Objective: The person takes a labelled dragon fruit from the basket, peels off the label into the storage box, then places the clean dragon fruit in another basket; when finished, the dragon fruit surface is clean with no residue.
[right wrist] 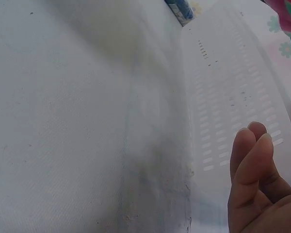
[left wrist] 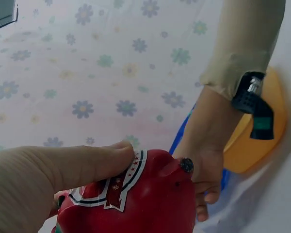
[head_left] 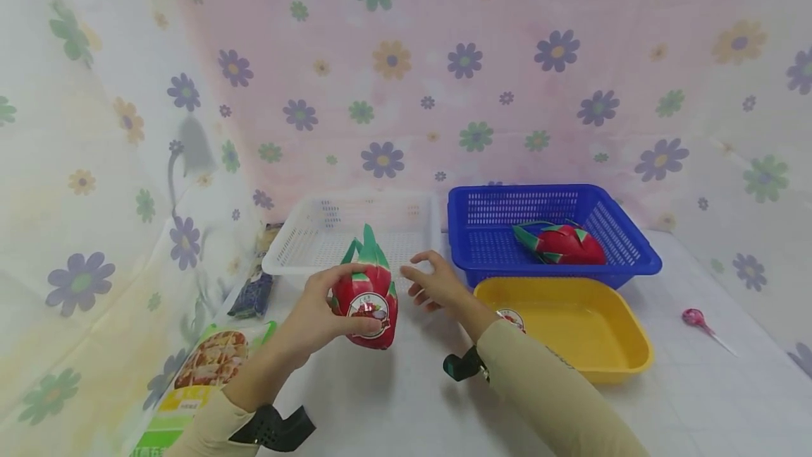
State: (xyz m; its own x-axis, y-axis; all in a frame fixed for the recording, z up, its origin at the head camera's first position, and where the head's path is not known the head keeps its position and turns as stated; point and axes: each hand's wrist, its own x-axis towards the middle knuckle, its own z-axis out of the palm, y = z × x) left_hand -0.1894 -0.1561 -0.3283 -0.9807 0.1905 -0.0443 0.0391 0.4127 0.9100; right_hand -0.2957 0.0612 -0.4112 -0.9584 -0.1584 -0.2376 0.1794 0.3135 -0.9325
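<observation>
A red dragon fruit [head_left: 380, 278] with green leaf tips and a round label is held upright above the white table by my left hand [head_left: 315, 317], its thumb across the label. In the left wrist view the fruit's [left wrist: 160, 208] red skin and one dark end show close up. My right hand [head_left: 439, 285] hovers just right of the fruit, apart from it, with loosely bent fingers and nothing in them. In the right wrist view, that hand [right wrist: 257, 187] is in front of the white basket [right wrist: 223, 102]. Another dragon fruit [head_left: 571, 245] lies in the blue basket [head_left: 558, 271].
A white basket [head_left: 298, 231] stands behind my hands. The yellow basin [head_left: 571, 323] sits before the blue one; a round label [head_left: 511, 317] peeks out beside my right sleeve. A lollipop [head_left: 694, 317] lies far right. Food bags [head_left: 212, 362] line the left side.
</observation>
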